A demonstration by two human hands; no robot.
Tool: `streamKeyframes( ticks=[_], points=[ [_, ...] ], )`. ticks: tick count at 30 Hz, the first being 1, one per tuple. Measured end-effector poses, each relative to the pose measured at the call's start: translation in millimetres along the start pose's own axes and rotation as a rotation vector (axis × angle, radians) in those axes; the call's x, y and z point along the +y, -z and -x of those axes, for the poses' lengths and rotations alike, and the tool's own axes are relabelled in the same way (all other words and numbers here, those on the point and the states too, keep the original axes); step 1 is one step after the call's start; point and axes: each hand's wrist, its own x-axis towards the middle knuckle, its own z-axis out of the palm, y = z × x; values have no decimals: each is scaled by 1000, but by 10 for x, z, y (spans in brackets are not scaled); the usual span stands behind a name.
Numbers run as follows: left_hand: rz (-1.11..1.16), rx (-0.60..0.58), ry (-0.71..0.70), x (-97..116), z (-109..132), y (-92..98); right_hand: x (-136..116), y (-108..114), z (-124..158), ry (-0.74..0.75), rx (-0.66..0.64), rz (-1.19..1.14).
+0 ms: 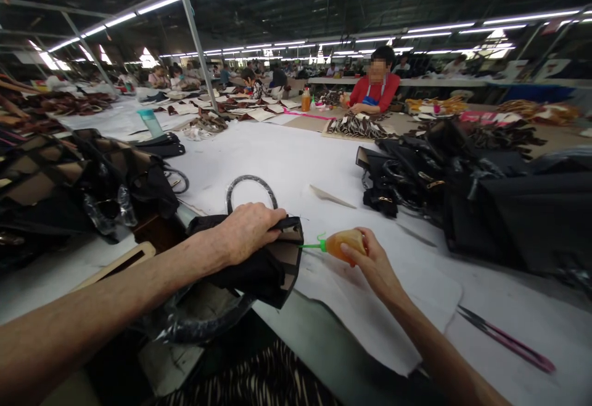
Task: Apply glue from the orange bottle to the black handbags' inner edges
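Note:
My left hand (250, 230) is closed over the top edge of a black bag (263, 267) with a tan inner lining, holding it at the near edge of the white table (296, 159). My right hand (374, 264) grips an orange glue bottle (345, 244) with a green nozzle (312, 245). The nozzle tip touches the bag's open edge. A black round handle (252, 190) lies on the table just behind my left hand.
Heaps of black bags lie at the left (83, 184) and right (462, 190). Pink-handled scissors (509, 339) rest at the near right. A teal cup (150, 122) stands far left. A person in red (377, 88) sits across the table. Other workers sit further back.

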Motion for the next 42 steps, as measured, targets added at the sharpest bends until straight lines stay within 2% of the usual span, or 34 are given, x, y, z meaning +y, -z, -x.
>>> streamKeyframes(
  ticks=[19, 30, 37, 42],
  points=[
    [271, -9, -60, 46, 333, -232, -171, 36, 198, -19, -97, 92],
    [322, 39, -72, 103, 492, -370, -211, 56, 283, -29, -97, 172],
    [320, -20, -47, 220, 646, -408, -251, 65, 353, -54, -106, 182],
    [325, -12, -43, 242, 706, -443, -214, 55, 385, -75, -118, 148]
  ],
)
